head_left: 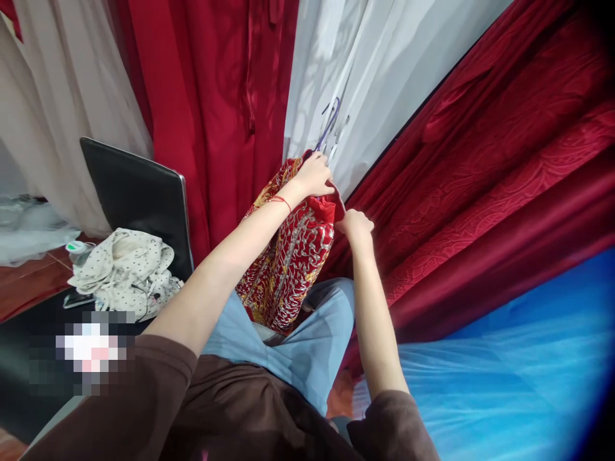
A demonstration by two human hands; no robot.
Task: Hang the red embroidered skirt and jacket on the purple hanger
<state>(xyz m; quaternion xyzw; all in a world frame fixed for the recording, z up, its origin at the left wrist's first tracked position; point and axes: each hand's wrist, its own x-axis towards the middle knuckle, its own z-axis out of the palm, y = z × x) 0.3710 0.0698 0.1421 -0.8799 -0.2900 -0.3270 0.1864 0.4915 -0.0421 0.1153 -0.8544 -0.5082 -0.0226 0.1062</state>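
Note:
A red garment with gold and silver embroidery hangs in front of my knees. A purple hanger shows its hook above the garment's top edge. My left hand is closed on the top of the garment, just below the hook. Lower and to the right, my right hand is closed on the garment's red edge. The fingertips of both hands are partly hidden. More hanger hooks, pale ones, show beside the purple one.
On the left stands a black chair with a bundled dotted cloth and a bottle nearby. Red curtains and a white curtain hang ahead. Blue fabric spreads at lower right.

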